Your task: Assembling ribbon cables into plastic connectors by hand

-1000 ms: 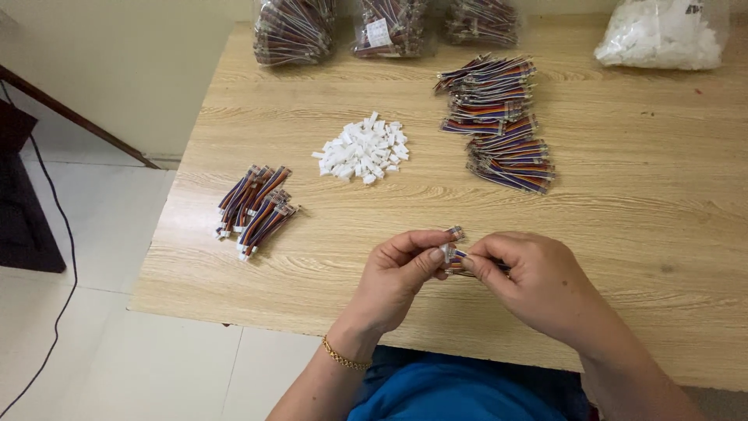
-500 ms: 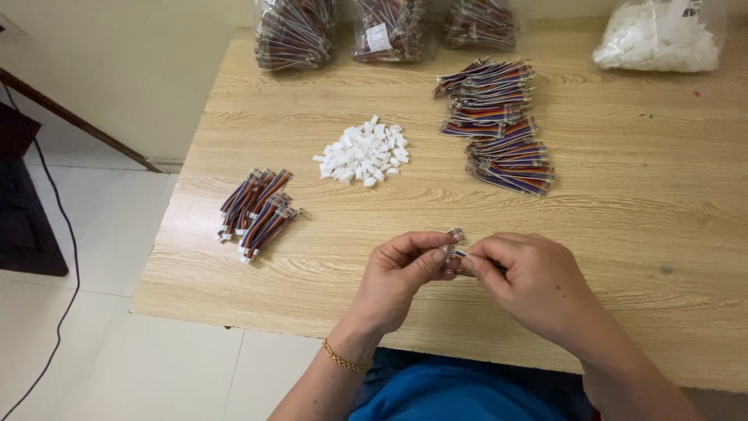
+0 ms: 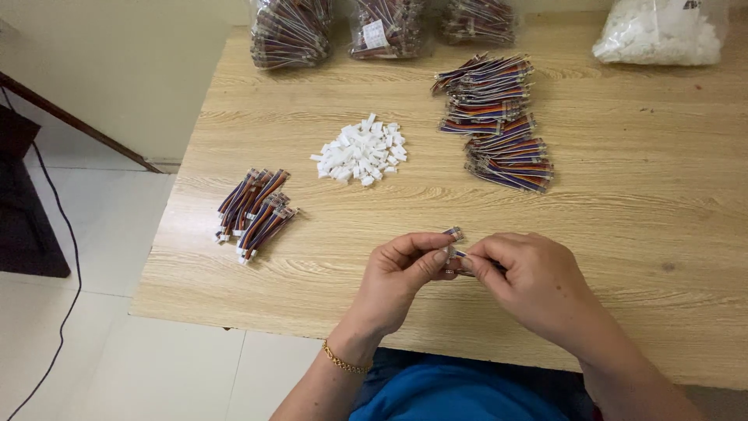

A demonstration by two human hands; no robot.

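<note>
I see both hands meeting over the near edge of the wooden table (image 3: 623,234); my left hand (image 3: 401,277) has thumb and forefinger pinched narrow on a short multicoloured ribbon cable (image 3: 454,234), whose connector end pokes up just above the fingertips; my right hand (image 3: 534,281) pinches the same cable from the other side, its fingers curled tight, the two sets of fingertips touching; most of the cable is hidden between them, so I cannot tell its full length. On the left wrist sits a thin gold bracelet (image 3: 343,362). To the left, well apart from the hands, lies a small bundle of assembled cables (image 3: 253,204); farther back at the middle is a loose heap of white plastic connector housings (image 3: 361,150); to its right a larger stack of ribbon cables (image 3: 495,121); along the far edge stand clear bags of cables (image 3: 292,31) and a bag of white parts (image 3: 662,31).
</note>
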